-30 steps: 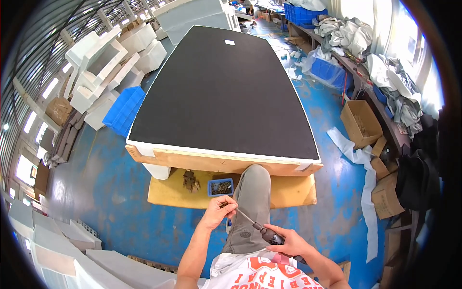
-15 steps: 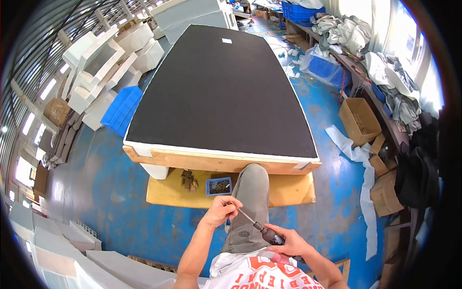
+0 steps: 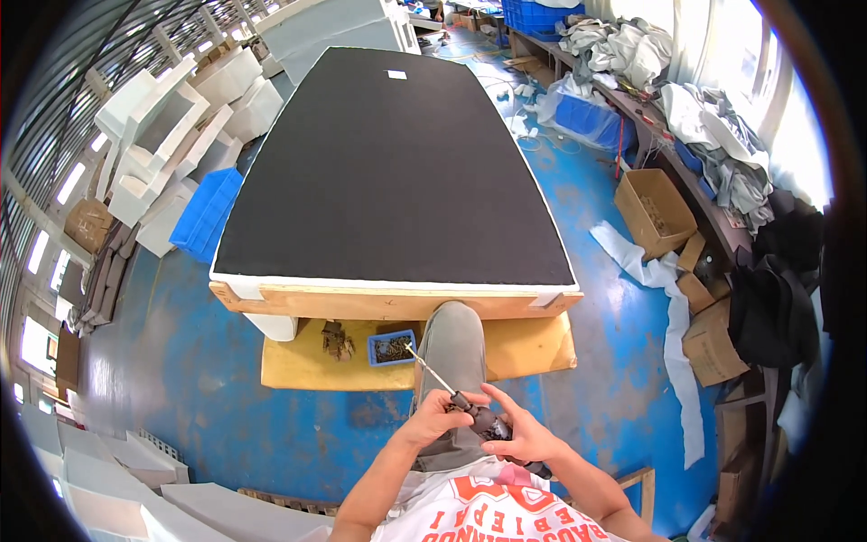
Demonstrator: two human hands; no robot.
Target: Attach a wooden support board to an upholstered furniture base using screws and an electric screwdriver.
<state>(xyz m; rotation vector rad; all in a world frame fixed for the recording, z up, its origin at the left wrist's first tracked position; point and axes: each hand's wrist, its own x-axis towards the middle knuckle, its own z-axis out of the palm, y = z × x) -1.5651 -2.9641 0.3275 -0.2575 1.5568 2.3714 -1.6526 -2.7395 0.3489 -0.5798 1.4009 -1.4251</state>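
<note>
Above my lap is a dark power drill (image 3: 489, 423), its long thin bit (image 3: 434, 375) pointing forward and to the left. My left hand (image 3: 431, 423) closes its fingers at the front of the drill, around the chuck. From the right side my right hand (image 3: 526, 432) holds the drill's body, index finger and thumb on either side of it; its lower part is hidden. Beyond the bit's tip, a small blue bin (image 3: 371, 350) with dark small hardware sits on a yellow board (image 3: 533, 348). My bent knee touches the front of a large black-topped, wood-edged piece (image 3: 388, 172).
Brown pieces (image 3: 338, 342) lie beside the bin. White furniture frames (image 3: 144, 135) and a blue crate (image 3: 206, 212) stand at left. A cardboard box (image 3: 652, 217), a white fabric strip (image 3: 677, 343) and a cluttered bench (image 3: 659, 131) line the right. More pale blocks (image 3: 108, 470) are at lower left.
My left hand has slid from the bit's far end back to the drill's chuck, uncovering the bit. The drill has moved slightly left and up. The whole view has shifted a little.
</note>
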